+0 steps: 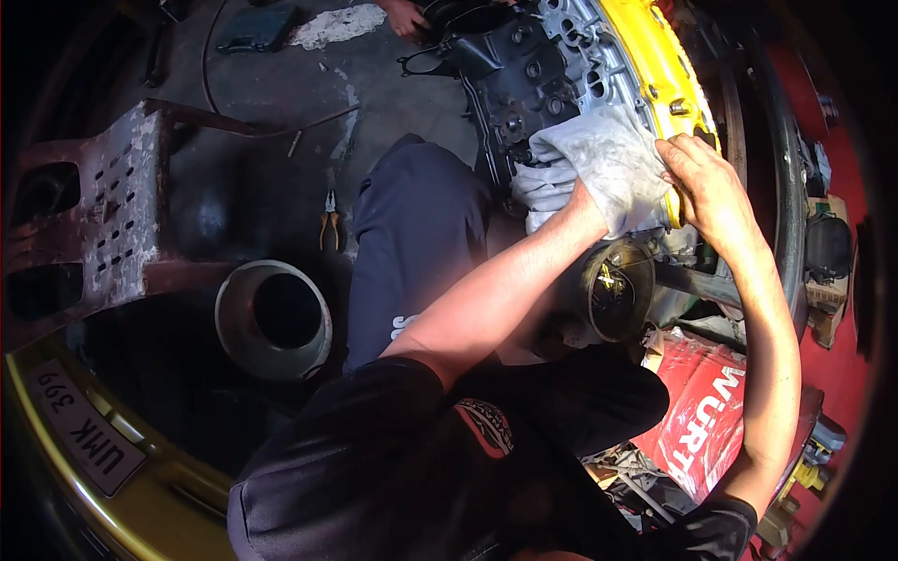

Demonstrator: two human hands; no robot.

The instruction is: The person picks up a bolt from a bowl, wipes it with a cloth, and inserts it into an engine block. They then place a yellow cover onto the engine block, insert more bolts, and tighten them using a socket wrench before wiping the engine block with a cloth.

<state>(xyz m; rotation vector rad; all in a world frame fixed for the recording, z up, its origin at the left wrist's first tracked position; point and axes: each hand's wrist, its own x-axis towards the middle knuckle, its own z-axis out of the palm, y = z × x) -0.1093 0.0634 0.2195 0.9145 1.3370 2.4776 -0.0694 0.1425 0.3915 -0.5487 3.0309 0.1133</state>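
At one o'clock the grey rag point(603, 164) drapes over the left hand point(586, 199), probably balled inside it to press on the engine casing point(524, 75). The right hand point(706, 187) pinches the rag's edge beside the yellow cover point(655, 56), so the cloth pulls taut.

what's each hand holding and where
Left hand is wrapped inside a grey rag, fingers hidden; right hand pinches the rag's right edge by the yellow cover.
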